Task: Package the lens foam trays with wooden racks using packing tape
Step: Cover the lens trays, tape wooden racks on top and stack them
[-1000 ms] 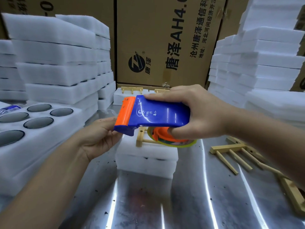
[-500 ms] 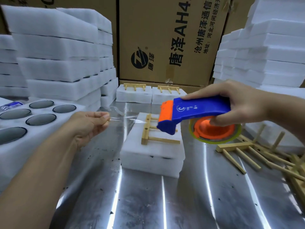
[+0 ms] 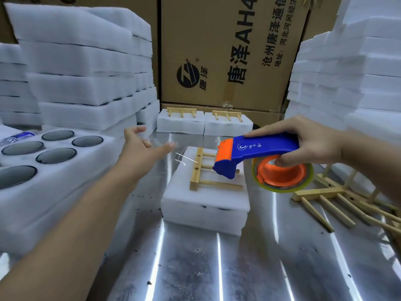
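A small stack of white foam trays (image 3: 204, 205) lies on the metal table (image 3: 217, 268), with a wooden rack (image 3: 196, 170) flat on top. My right hand (image 3: 314, 144) grips a blue and orange tape dispenser (image 3: 260, 146) just above the rack's right side; the tape roll (image 3: 284, 186) hangs below the handle. A strip of clear tape (image 3: 184, 158) runs from the dispenser's blade leftward to my left hand (image 3: 138, 151). That hand is stretched out above and left of the stack. Its index finger is straight, its thumb is raised, and the tape end clings to the fingers.
A large foam tray with dark lenses (image 3: 65, 170) lies at the left. Foam stacks rise at the left (image 3: 76, 83) and right (image 3: 358, 83). Two foam bundles with racks (image 3: 180, 124) sit before a cardboard box (image 3: 227, 51). Loose wooden racks (image 3: 325, 192) lie at the right.
My hands have drawn apart, pulling a length of tape out of the dispenser. The dispenser moved right and the left hand moved up and back, its fingers straightening.
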